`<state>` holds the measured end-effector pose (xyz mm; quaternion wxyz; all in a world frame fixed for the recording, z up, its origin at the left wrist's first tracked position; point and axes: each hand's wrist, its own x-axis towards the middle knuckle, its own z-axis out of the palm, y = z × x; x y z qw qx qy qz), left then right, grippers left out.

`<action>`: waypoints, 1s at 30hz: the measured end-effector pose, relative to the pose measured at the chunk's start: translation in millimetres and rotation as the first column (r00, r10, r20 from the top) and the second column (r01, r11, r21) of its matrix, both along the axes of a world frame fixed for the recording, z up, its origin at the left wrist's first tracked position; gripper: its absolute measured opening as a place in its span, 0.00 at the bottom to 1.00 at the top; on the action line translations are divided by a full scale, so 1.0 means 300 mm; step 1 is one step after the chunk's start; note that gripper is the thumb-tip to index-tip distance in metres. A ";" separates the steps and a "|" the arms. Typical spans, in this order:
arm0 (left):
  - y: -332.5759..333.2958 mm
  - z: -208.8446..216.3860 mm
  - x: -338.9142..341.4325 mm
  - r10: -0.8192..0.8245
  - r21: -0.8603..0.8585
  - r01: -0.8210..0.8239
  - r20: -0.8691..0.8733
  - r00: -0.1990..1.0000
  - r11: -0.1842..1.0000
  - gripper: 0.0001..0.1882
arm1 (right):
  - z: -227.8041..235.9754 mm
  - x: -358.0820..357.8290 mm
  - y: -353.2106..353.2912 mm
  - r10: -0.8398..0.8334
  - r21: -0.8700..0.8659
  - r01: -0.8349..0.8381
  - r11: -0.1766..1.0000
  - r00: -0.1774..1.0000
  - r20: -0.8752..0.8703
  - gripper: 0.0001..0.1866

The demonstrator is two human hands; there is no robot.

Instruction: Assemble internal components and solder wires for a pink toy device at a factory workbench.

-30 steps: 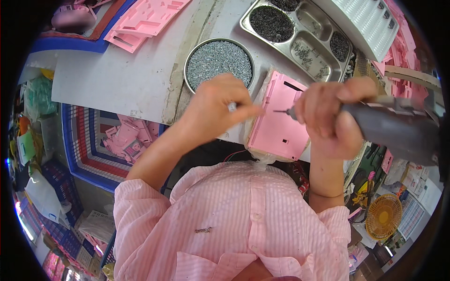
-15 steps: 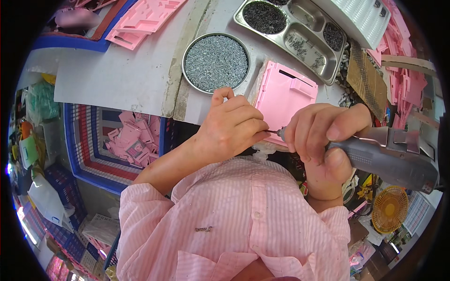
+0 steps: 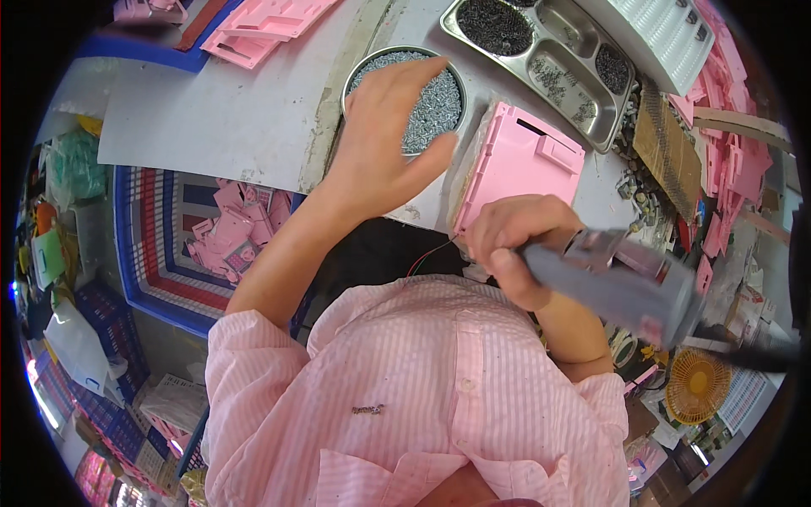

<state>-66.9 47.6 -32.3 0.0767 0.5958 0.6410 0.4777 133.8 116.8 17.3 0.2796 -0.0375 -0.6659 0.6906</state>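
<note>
My left hand (image 3: 384, 152) reaches over a round metal bowl (image 3: 464, 93) filled with small silvery metal pieces (image 3: 435, 114). Its thumb and fingers are spread, and part of the bowl is hidden beneath it. In my right hand (image 3: 519, 241) is a grey electric screwdriver (image 3: 625, 283), held sideways with its body pointing right; its tip is hidden by my fingers. Just beyond that hand, a flat pink plastic panel (image 3: 519, 165) with a slot and a raised block lies on the table. Whether the tip touches the panel I cannot tell.
A steel compartment tray (image 3: 525, 87) with dark screws stands behind the panel, beside a white ribbed tray (image 3: 650, 42). Cardboard (image 3: 667, 152) and piled pink parts (image 3: 722, 186) are on the right. Left and below sits a blue-rimmed basket (image 3: 127, 253) of pink pieces. Thin wires (image 3: 431, 256) hang near my shirt.
My left hand has left the screwdriver's tip and moved up and left over the bowl, its fingers opening. My right hand and the screwdriver have shifted left and toward me.
</note>
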 end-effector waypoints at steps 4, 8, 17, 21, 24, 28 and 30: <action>0.223 -0.002 0.075 -0.164 0.023 0.175 -0.257 0.952 0.984 0.27 | -0.018 -0.019 0.009 0.045 0.204 -0.036 0.978 0.998 -0.043 0.09; 0.425 -0.027 0.213 -0.488 -0.247 0.425 -0.329 0.808 0.871 0.22 | 0.066 -0.009 0.050 0.010 0.088 -0.007 0.996 0.999 -0.035 0.11; -0.385 0.083 -0.176 0.719 0.241 -0.706 0.045 0.694 0.666 0.31 | 0.360 0.248 0.240 -0.060 -0.171 -0.031 0.985 0.862 -0.503 0.15; -1.196 -0.458 -0.342 0.370 -0.266 -0.837 0.925 -0.082 0.478 0.28 | 0.278 0.218 0.259 -0.094 -0.223 0.002 0.975 0.911 -0.401 0.14; -1.529 -0.793 -0.254 0.438 -0.455 -0.802 0.856 -0.275 0.386 0.26 | 0.230 0.170 0.279 -0.097 -0.252 0.004 0.968 0.929 -0.358 0.14; -1.078 -0.609 -0.296 0.867 -0.307 -0.928 0.497 0.034 0.213 0.26 | 0.226 0.156 0.285 -0.120 -0.209 0.057 0.976 0.945 -0.304 0.15; -0.656 -0.231 -0.315 0.894 0.040 -0.893 -0.041 0.446 0.448 0.25 | 0.220 0.150 0.288 -0.111 -0.207 0.051 0.977 0.951 -0.290 0.16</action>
